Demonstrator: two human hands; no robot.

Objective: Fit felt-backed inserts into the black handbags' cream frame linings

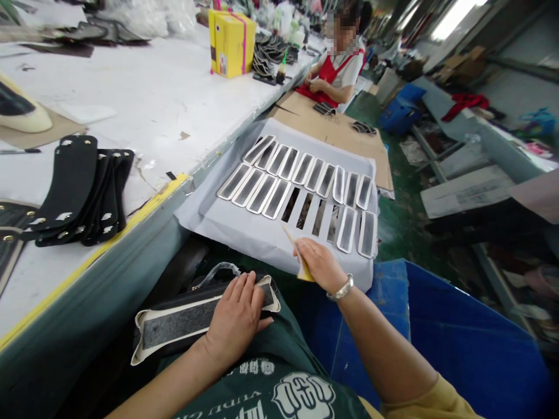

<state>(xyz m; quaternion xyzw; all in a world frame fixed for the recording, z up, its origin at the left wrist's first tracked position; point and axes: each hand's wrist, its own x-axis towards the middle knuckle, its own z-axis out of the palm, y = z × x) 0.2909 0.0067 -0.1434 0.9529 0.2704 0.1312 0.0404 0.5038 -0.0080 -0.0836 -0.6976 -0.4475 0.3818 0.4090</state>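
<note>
Writing first: green apron (288, 334) has a white emblem, Chinese characters and a Latin line that looks like "YUDU C", then cuts off. Yellow box (231, 43) on the white table (148, 116) has a pink band and a small label, too small to read. Faint print on the cardboard (301, 113) behind the sheet, also illegible.

Left hand (238, 311): palm down, fingers extended and close together, thumb slightly out, pressing on the long black workpiece (179, 326). Not wrapped round it. Workpiece lies across the lap, dark grey top with cream edging, corners flared. Clear plastic loop (218, 270) just beyond it.

Right hand (321, 262): fingers closed in a pinch on a thin yellow tool (304, 272), narrow end pointing up and away, near the sheet edge. Silver bracelet (343, 289) on that wrist.

Edges: white sheet (244, 235) ahead carries two rows of cream-edged strips (261, 192); near row has four dark slots. Dark gap between its near edge and workpiece, some room there. Table edge with yellow tape (65, 285) bounds the left, black straps (72, 180) stacked near it. Blue bin (458, 343) sits beside and below the right forearm. Co-worker in red apron (327, 75) well apart, far end.
</note>
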